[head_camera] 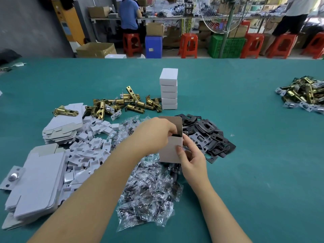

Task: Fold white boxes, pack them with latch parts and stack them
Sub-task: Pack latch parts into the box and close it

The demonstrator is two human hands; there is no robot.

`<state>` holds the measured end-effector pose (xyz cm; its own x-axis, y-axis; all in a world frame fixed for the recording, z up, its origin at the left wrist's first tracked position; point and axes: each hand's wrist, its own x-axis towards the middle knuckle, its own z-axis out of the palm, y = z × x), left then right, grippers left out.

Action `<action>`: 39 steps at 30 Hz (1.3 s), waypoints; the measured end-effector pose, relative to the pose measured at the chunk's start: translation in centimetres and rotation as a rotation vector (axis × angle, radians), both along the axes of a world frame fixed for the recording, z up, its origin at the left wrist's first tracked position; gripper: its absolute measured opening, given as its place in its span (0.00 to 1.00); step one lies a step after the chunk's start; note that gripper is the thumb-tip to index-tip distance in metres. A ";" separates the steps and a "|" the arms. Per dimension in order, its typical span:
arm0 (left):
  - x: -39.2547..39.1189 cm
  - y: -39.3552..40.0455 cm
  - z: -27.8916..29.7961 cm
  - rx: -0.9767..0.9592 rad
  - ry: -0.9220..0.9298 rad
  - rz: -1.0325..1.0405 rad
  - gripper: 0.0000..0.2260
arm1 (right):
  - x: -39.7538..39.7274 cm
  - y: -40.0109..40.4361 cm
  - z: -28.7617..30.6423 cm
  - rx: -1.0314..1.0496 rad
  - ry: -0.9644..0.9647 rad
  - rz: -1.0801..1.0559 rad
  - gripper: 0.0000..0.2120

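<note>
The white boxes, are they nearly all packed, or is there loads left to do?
Loads left. Done: a stack of five closed white boxes stands on the green table. In hand: the right hand holds an open box while the left hand reaches into it. Left: piles of flat box blanks, brass latches, black plates and bagged screws.

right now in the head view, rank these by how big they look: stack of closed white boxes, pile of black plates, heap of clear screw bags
1. heap of clear screw bags, though it lies nearest the camera
2. pile of black plates
3. stack of closed white boxes
</note>
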<state>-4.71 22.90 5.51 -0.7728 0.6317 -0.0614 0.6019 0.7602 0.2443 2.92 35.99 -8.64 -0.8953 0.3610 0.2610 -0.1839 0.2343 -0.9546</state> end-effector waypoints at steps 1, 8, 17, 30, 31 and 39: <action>-0.1 0.1 0.0 0.008 -0.078 -0.009 0.17 | 0.0 0.0 0.0 -0.005 0.002 0.002 0.21; -0.1 0.2 0.2 -0.014 -0.368 -0.083 0.16 | 0.1 0.0 0.2 0.021 0.016 0.004 0.23; -1.2 -1.8 0.1 0.587 -0.120 0.056 0.12 | 0.2 -0.1 0.6 -0.045 -0.007 0.003 0.21; 1.5 -4.7 -7.5 0.047 -0.278 -0.035 0.05 | 0.2 0.0 0.4 -0.088 -0.029 -0.047 0.17; 1.7 -4.6 -7.7 0.045 -0.284 -0.044 0.07 | 0.2 0.0 0.3 -0.090 -0.033 -0.049 0.17; 2.8 -3.5 -8.8 -0.033 -0.223 -0.127 0.16 | 0.1 0.0 0.3 -0.100 -0.051 -0.056 0.18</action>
